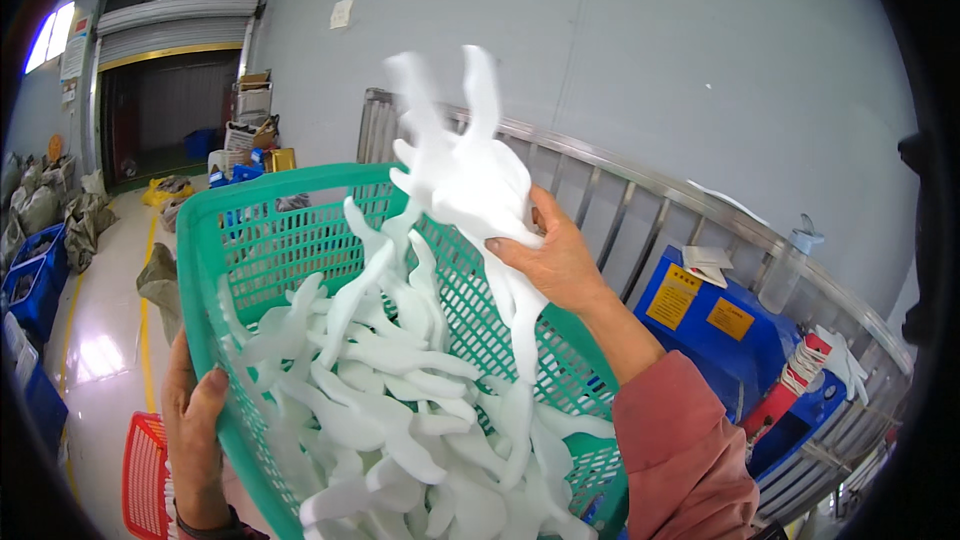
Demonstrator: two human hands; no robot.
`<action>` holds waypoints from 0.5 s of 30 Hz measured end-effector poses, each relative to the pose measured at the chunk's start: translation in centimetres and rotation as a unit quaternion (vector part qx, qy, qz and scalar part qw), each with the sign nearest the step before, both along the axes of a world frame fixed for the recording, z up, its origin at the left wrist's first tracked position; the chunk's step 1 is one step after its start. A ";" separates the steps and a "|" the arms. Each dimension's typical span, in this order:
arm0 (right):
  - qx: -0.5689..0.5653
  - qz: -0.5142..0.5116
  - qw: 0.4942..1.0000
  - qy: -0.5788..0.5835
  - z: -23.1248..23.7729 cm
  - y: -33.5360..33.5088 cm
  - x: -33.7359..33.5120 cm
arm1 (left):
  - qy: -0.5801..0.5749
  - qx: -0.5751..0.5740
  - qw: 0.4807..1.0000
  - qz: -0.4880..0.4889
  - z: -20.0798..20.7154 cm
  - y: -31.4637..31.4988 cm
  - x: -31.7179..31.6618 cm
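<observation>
A green plastic basket point(285, 183) with slotted walls is tilted toward me. Inside lies a heap of wavy white foam-like pieces point(390, 420), long and with curved limbs. My left hand point(195, 410) grips the basket's left rim, thumb on the outer edge. Above the basket's far right side, my right hand point(555, 252) is closed around a bunch of white foam-like pieces point(465, 185). Their upper ends stick up and are blurred by motion; one long piece hangs down toward the heap.
A metal railing point(620, 175) runs along the grey wall. At right are a blue machine point(745, 340) and a clear bottle point(790, 270). A red basket point(148, 470) stands low at left. Blue crates point(38, 280) and sacks line the far left; a shutter doorway point(175, 90) is behind.
</observation>
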State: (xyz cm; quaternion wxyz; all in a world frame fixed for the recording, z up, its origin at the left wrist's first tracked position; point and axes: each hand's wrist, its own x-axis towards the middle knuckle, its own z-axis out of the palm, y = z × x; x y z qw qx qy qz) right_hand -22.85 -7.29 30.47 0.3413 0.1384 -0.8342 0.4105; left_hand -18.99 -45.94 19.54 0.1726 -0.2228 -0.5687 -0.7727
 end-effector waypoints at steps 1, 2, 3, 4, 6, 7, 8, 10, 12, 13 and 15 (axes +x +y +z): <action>0.008 -0.028 0.999 -0.013 0.3 -0.2 0.9 | -0.005 -0.009 1.000 0.014 -0.2 -0.2 -0.2; -0.021 -0.055 0.998 0.033 1.0 -0.6 1.1 | -0.007 -0.013 1.000 0.024 -0.6 -0.5 -0.5; -0.033 -0.035 0.998 0.038 1.8 0.2 2.7 | -0.006 -0.014 1.000 0.023 -1.1 -0.7 -0.8; -0.068 -0.008 0.996 0.062 2.0 0.7 4.2 | -0.006 0.001 1.000 0.006 -1.7 -1.3 -1.0; -0.121 -0.025 0.988 0.095 1.4 2.3 7.8 | -0.047 0.016 0.996 0.077 -2.9 -2.2 -2.3; -0.101 -0.014 0.985 0.141 0.9 3.3 9.7 | -0.053 0.011 0.994 0.097 -3.4 -2.7 -3.3; -0.076 -0.071 0.980 0.170 0.2 4.3 11.9 | -0.055 -0.002 0.993 0.106 -3.8 -3.3 -3.9; -0.089 -0.200 0.956 0.196 -1.7 6.0 16.2 | -0.053 -0.027 0.991 0.120 -4.2 -4.5 -5.1; -0.065 -0.275 0.934 0.221 -3.9 7.1 20.2 | -0.054 -0.045 0.989 0.128 -4.4 -5.3 -6.1; -0.086 -0.277 0.927 0.237 -5.1 7.5 21.4 | -0.058 -0.053 0.988 0.137 -4.3 -5.7 -6.3; -0.141 -0.324 0.908 0.224 -7.3 8.6 23.6 | -0.062 -0.062 0.986 0.139 -4.2 -5.7 -7.1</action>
